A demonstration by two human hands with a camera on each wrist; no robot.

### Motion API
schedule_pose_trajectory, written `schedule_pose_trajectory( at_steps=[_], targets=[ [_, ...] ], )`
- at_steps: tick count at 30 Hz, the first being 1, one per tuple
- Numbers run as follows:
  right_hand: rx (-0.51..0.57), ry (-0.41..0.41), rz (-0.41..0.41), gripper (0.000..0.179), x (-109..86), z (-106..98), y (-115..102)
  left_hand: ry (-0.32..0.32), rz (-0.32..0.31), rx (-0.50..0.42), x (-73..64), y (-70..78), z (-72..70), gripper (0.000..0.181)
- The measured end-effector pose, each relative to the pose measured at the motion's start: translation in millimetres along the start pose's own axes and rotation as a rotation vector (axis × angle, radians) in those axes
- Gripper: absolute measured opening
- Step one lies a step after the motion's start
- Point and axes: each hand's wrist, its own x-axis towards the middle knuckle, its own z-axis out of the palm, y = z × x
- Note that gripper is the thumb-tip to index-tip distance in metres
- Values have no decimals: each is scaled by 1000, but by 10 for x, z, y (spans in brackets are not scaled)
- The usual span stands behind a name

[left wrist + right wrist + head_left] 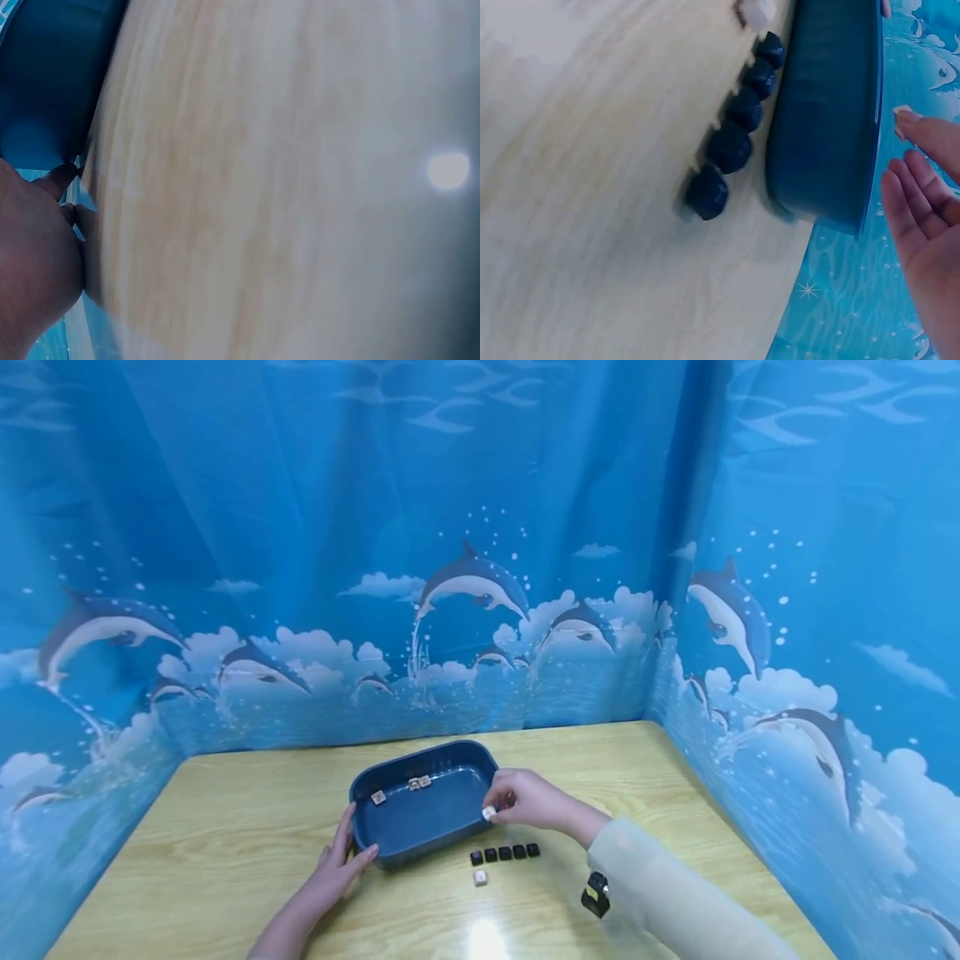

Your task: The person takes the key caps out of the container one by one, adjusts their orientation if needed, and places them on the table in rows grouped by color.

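At the right rim of a dark blue plastic bin (427, 814), my right hand (528, 797) pinches a white keycap (489, 812) between thumb and fingers. In the right wrist view this keycap (901, 124) shows at the thumb tip, beyond the bin's wall. My left hand (337, 868) touches the outside of the bin's near left corner, its thumb and fingers spread. Inside the bin, three light keycaps (378, 797) lie toward the far left side. Several black keycaps (505, 853) form a row in front of the bin, and one white keycap (480, 878) sits nearer me.
The bin stands on a light wood-grain table (247, 827). A blue dolphin-print curtain (480, 568) hangs behind and along the right side. A small black device (596, 895) shows beside the right sleeve (675, 893).
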Motion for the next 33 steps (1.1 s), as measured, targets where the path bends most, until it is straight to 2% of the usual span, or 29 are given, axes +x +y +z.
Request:
schedule_pose_trajectory(
  at_steps=[2,9,13,22,27,33],
  targets=[
    [-8,36,1,16,-42,26,5,-2,-11,-6,3,5,0,88],
    [72,177,119,18,-191,189,8,-1,-26,1,13,12,-12,88],
    [76,219,133,18,-273,284,19,-4,-24,-5,14,13,-20,87],
    [72,222,100,17,-384,462,23,-12,-38,-14,22,-1,-10,88],
    [-11,191,91,16,-405,562,5,-20,-58,-11,12,19,-15,89],
    [-111,184,36,13,-418,627,-7,-27,-59,1,13,27,-19,89]
  ],
)
